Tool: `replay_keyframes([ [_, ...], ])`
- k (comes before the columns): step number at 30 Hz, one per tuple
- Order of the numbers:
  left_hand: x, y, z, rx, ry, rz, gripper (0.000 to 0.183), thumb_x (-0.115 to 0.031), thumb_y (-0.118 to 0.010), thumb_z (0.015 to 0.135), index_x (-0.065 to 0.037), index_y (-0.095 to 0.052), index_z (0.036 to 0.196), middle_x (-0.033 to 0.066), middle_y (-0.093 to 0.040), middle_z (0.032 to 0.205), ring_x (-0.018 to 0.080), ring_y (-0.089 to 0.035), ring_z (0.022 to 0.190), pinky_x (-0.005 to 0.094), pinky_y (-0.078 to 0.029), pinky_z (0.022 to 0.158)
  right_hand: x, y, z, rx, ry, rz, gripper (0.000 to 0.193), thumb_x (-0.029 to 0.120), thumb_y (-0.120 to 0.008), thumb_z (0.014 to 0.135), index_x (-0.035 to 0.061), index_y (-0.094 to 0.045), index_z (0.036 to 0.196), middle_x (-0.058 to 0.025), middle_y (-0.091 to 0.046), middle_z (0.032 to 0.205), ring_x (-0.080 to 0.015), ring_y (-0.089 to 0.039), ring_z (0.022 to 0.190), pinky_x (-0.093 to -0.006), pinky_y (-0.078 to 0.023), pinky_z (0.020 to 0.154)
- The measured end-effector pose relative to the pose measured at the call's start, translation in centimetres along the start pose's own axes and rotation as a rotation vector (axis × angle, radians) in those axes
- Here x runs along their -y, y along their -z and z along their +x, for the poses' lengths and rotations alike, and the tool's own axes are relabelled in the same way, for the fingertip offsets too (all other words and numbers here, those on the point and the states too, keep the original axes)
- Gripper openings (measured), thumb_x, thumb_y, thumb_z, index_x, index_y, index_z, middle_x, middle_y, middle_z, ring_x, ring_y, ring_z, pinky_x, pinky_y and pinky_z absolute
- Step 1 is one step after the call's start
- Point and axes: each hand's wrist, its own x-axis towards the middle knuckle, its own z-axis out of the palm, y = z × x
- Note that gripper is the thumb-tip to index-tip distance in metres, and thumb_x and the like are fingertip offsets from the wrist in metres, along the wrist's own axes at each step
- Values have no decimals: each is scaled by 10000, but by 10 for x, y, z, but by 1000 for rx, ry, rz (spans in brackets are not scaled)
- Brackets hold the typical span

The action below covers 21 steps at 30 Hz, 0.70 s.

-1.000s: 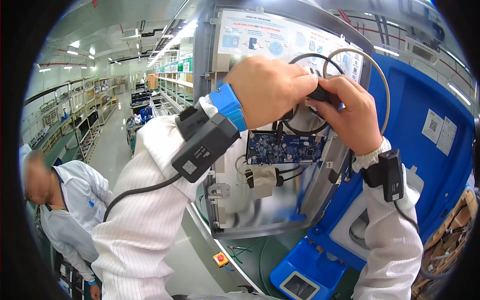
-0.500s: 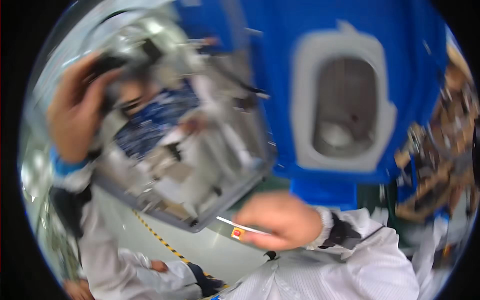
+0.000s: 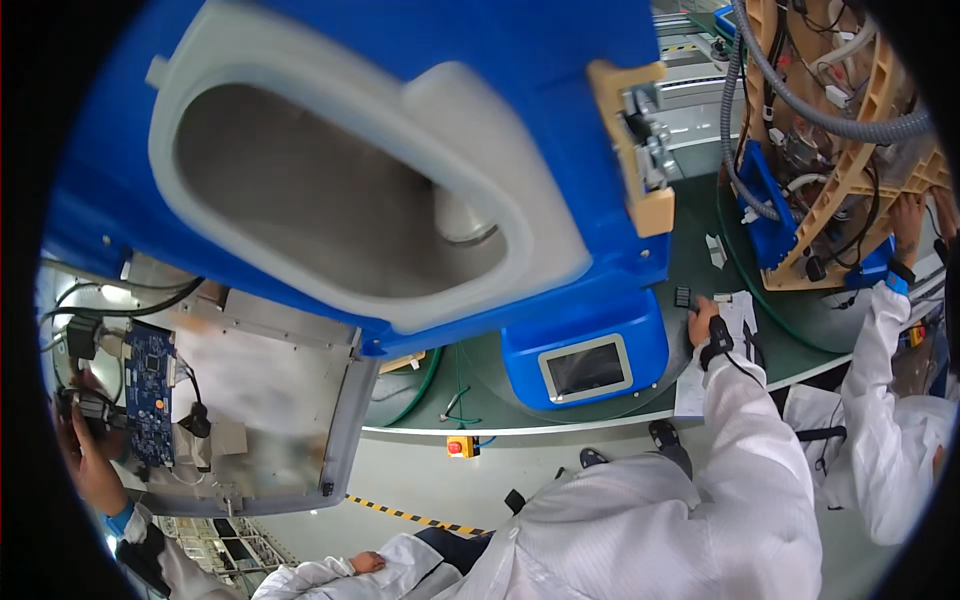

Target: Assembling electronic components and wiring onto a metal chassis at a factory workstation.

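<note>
Head view puts my right hand at the small black block on the green bench: the block lies just past the fingertips, slightly to their left, so close that I cannot tell whether they touch. Nor can I tell whether those fingers grip anything. The block is too small for me to be sure of its long axis. White papers lie just right of the hand, and the blue screen housing sits to its left. My left hand is well apart at the far left, apparently grasping a black part beside the blue circuit board. My right is clearly nearer the block.
</note>
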Motion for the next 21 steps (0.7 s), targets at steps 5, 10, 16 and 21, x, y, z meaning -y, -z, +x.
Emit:
replay_keyframes([
  [5,-36,-16,-3,-72,55,-210,401,-77,-555,1039,-18,-513,1434,139,-606,1345,168,-589,1173,285,-442,1013,-2,-17,33,33,-82,25,523,33,-727,799,42,-589,1303,-235,-512,1340,-439,-579,1160,-454,-490,997],
  [10,-55,5,-1,-94,12,-83,393,-97,-551,1042,-26,-520,1428,124,-580,1394,180,-565,1237,306,-431,1048,13,-36,32,158,-58,70,261,47,-682,813,17,-578,1050,-249,-554,1160,-475,-591,1057,-504,-505,901],
  [16,-99,-29,-12,-104,201,-190,398,-101,-620,1000,-59,-567,1392,90,-666,1249,154,-637,1086,275,-493,909,-55,-28,21,225,-208,459,354,-34,-716,753,28,-594,1079,-116,-615,736,-240,-598,554,-391,-472,473],
  [21,-145,-38,-6,-144,83,-237,290,-95,-660,951,-59,-633,1237,100,-730,1086,184,-706,988,312,-559,830,34,93,-51,826,-465,852,306,-13,-648,888,85,-533,1153,-113,-635,923,-229,-651,725,-359,-574,599],
])
